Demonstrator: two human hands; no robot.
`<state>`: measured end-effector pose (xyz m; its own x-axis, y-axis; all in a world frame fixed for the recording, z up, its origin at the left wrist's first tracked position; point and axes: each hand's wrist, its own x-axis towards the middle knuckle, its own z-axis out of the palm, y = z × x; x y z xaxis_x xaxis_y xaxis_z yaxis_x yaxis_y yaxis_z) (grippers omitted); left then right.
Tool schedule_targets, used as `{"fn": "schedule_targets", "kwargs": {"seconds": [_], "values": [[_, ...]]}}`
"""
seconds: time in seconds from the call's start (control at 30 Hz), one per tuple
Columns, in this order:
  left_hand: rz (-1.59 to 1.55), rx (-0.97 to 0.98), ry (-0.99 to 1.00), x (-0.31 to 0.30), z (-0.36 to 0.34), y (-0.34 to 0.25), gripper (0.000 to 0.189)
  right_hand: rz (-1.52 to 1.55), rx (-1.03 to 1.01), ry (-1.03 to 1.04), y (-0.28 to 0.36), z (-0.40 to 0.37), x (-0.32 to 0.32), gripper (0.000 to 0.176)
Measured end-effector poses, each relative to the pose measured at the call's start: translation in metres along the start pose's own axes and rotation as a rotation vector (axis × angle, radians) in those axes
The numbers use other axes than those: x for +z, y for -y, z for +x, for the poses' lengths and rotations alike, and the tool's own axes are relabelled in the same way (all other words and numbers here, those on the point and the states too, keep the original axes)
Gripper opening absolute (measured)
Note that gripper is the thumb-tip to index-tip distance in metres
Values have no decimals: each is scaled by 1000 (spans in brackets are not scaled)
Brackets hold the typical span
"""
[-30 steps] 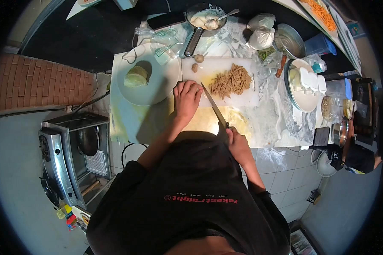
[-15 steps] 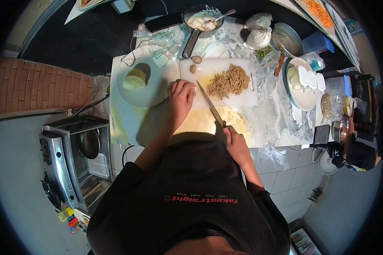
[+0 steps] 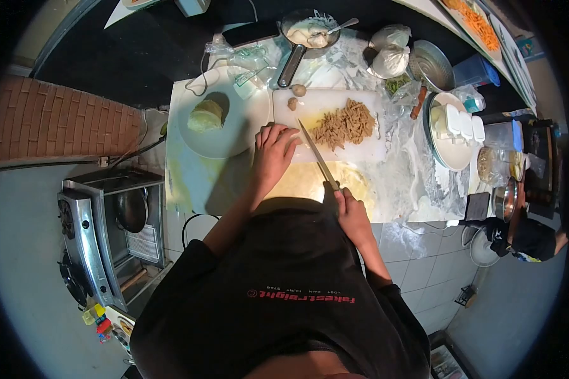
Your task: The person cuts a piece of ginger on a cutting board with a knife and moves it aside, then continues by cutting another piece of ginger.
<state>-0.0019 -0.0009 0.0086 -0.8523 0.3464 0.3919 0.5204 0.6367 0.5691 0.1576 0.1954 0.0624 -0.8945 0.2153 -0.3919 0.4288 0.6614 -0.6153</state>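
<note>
- Right hand (image 3: 353, 213): fingers wrapped around the handle of the knife (image 3: 320, 158), whose blade slants up and to the left over the cutting board (image 3: 325, 96).
- Left hand (image 3: 273, 156): fingers bent at the board's left edge, near the knife tip; whether they grasp anything cannot be told.
- Chopped brown pieces (image 3: 349, 123): heaped on the board, to the right of the blade.
- Two small brown lumps (image 3: 299, 90): near the board's upper left corner, beyond the left hand.
- Plate (image 3: 234, 144): left of the board, bearing a pale green wedge (image 3: 205, 117).
- Pan (image 3: 291, 66): beyond the board, with a spoon (image 3: 342, 25) in its pale contents.
</note>
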Motion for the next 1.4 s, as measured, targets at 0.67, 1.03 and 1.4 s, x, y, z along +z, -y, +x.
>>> {"fn": "schedule_targets", "kwargs": {"seconds": [0.67, 1.03, 1.4], "values": [[1, -108, -29, 10, -9, -5, 16, -91, -1, 13, 7, -1, 10, 34], [10, -103, -74, 15, -9, -5, 19, -68, 9, 0, 7, 0, 13, 34], [0, -126, -100, 19, -8, -5, 18, -121, 25, 6, 12, -1, 13, 35]]}}
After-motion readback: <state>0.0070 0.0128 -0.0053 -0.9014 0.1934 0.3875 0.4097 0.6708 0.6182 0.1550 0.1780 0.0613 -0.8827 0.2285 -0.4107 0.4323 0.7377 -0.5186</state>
